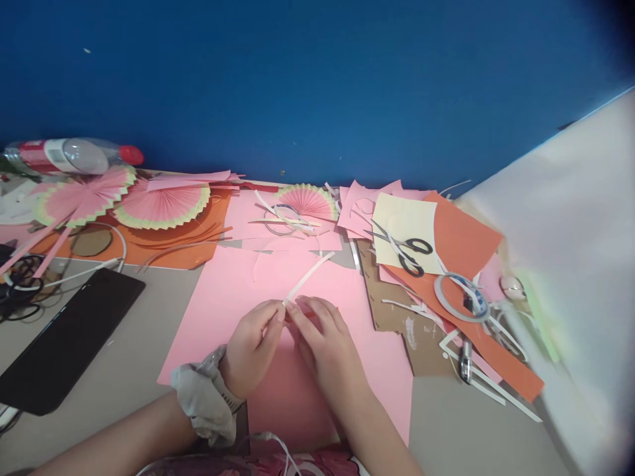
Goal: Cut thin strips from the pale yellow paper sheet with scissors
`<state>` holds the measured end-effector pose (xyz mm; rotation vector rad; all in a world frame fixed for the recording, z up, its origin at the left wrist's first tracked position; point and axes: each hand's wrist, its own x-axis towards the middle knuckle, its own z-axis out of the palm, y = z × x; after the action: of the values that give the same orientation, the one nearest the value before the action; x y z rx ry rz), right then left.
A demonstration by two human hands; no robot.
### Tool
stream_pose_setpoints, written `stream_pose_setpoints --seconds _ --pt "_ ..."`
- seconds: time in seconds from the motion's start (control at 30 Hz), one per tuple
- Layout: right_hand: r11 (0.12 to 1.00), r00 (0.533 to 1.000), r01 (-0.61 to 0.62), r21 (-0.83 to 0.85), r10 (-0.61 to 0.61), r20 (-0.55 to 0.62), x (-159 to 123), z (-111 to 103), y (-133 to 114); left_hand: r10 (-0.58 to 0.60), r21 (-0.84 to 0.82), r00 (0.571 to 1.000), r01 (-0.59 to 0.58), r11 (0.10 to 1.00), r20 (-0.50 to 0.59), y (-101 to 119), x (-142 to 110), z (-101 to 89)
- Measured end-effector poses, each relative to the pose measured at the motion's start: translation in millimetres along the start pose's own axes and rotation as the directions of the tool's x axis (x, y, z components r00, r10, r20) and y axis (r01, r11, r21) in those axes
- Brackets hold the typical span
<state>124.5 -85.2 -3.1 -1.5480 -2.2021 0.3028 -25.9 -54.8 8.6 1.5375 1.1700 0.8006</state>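
My left hand (255, 344) pinches the lower end of a narrow white strip (312, 274) between thumb and fingertips. Close against it, my right hand (327, 347) has its fingers bent and their tips pressed on the same end of the strip. The strip's free end points up and to the right. A bit of orange shows by the right fingers, mostly hidden by them. Beneath both hands lies a large pink paper sheet (208, 317) on the grey table.
Folded pink paper fans (166, 201) and a plastic bottle (74, 155) lie at back left, a black phone (74, 337) nearer. Scissors (411, 254), a tape roll (439, 294), orange paper (466, 235) and cardboard (387, 314) crowd the right. A blue wall (317, 86) rises behind.
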Motion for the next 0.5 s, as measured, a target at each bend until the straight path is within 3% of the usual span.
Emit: stream_pose_setpoints --seconds 0.5 --pt "0.985 1.000 0.010 0.174 -0.012 0.013 0.8 -6.3 -2.7 0.003 -0.045 1.000 -0.003 0.999 0.014 -1.6 -0.1 -0.7"
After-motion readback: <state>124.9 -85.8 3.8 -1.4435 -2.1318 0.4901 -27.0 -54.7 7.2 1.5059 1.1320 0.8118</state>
